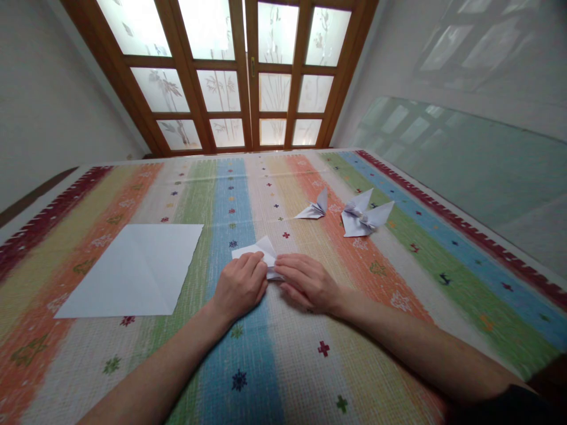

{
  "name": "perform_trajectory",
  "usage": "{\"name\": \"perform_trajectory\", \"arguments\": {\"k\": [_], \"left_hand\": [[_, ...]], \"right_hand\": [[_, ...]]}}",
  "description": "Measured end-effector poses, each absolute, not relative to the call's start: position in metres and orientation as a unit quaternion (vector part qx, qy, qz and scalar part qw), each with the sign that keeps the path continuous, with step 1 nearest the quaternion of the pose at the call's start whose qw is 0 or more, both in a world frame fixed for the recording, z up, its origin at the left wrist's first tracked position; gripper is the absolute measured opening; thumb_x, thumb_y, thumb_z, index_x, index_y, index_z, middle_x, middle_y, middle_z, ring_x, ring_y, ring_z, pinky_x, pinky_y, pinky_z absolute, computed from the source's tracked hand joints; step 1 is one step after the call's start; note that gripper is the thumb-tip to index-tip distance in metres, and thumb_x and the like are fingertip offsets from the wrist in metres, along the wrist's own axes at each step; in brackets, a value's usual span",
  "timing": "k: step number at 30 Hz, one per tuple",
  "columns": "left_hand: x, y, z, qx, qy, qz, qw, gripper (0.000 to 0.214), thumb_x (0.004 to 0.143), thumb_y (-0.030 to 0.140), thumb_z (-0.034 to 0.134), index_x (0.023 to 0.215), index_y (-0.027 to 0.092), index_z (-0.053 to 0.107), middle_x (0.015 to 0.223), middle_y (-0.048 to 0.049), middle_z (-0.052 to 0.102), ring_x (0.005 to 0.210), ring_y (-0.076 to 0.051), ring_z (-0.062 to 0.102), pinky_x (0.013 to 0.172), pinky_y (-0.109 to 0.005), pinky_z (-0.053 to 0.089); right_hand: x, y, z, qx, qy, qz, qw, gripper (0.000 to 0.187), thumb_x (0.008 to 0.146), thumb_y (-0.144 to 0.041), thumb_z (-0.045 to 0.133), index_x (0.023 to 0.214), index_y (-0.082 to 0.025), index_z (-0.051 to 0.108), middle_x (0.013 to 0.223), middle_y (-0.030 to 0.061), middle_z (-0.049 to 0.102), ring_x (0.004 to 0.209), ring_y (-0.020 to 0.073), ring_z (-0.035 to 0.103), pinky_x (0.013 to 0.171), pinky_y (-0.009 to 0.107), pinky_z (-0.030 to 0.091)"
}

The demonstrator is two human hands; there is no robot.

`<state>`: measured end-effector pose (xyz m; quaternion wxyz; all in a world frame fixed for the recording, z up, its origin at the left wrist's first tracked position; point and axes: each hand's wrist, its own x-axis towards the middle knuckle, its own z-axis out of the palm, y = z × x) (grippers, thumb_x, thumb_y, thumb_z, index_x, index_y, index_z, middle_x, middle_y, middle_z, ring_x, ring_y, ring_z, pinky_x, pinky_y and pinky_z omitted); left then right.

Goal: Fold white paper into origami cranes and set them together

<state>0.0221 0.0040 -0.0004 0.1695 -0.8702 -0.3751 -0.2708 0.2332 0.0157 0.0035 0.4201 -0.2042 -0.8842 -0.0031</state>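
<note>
Both hands work on a small folded sheet of white paper near the middle of the table. My left hand has its fingers curled and pressed down on the paper's left side, hiding part of it. From the right, my right hand grips the paper's edge, fingers together and pointing left, thumb underneath. Part of a lower flap shows between the two hands. The exact folds under the fingers are hidden.
A larger flat sheet of white paper, torn along its right edge, lies to the left. Beyond my right hand sit a small folded paper piece and a larger origami piece with raised points. A striped tablecloth covers the table.
</note>
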Motion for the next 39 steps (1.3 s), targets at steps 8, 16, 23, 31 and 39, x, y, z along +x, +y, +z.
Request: {"name": "perform_trajectory", "arguments": {"k": [8,16,23,31,39], "left_hand": [[0.024,0.004,-0.001,-0.817,-0.411,-0.384,0.126,0.007,0.092,0.015,0.044,0.088,0.019,0.048,0.092,-0.0097,0.064,0.080,-0.022,0.059,0.071,-0.035,0.051],[0.026,0.004,-0.007,-0.800,-0.430,-0.406,0.100,0.006,0.093,0.017,0.044,0.091,0.020,0.048,0.094,-0.0095,0.062,0.084,-0.023,0.056,0.074,-0.037,0.050],[0.026,0.004,-0.007,-0.785,-0.440,-0.431,0.060,0.006,0.094,0.016,0.043,0.091,0.021,0.046,0.094,-0.0070,0.059,0.086,-0.021,0.056,0.076,-0.036,0.050],[0.028,0.000,-0.008,-0.796,-0.401,-0.452,0.027,0.009,0.094,0.013,0.042,0.094,0.021,0.045,0.103,-0.0092,0.057,0.096,-0.021,0.055,0.083,-0.039,0.051],[-0.011,0.022,-0.009,-0.840,-0.373,-0.342,-0.197,0.072,0.087,0.068,0.044,0.136,0.016,0.034,0.144,-0.0237,0.041,0.132,-0.035,0.044,0.104,-0.053,0.040]], "right_hand": [[0.234,0.021,0.008,-0.210,-0.857,-0.036,0.469,0.017,0.089,-0.017,0.053,0.104,-0.019,0.061,0.093,0.0073,0.066,0.090,0.0203,0.064,0.078,0.036,0.057],[0.231,0.022,0.012,-0.215,-0.847,-0.137,0.467,0.025,0.088,-0.020,0.056,0.112,-0.017,0.061,0.093,0.0081,0.064,0.091,0.0215,0.062,0.079,0.038,0.054],[0.226,0.022,0.010,-0.166,-0.874,-0.126,0.439,0.022,0.088,-0.017,0.054,0.108,-0.013,0.062,0.092,0.0092,0.068,0.091,0.0210,0.062,0.079,0.036,0.052],[0.216,0.028,-0.002,-0.216,-0.943,-0.020,0.254,0.032,0.097,-0.037,0.046,0.094,-0.012,0.065,0.096,0.0137,0.069,0.095,0.0244,0.062,0.089,0.041,0.046],[0.201,0.030,-0.004,-0.221,-0.964,0.029,0.142,0.059,0.091,-0.060,0.048,0.124,-0.011,0.057,0.130,0.0199,0.058,0.121,0.0327,0.050,0.100,0.049,0.038]]}}
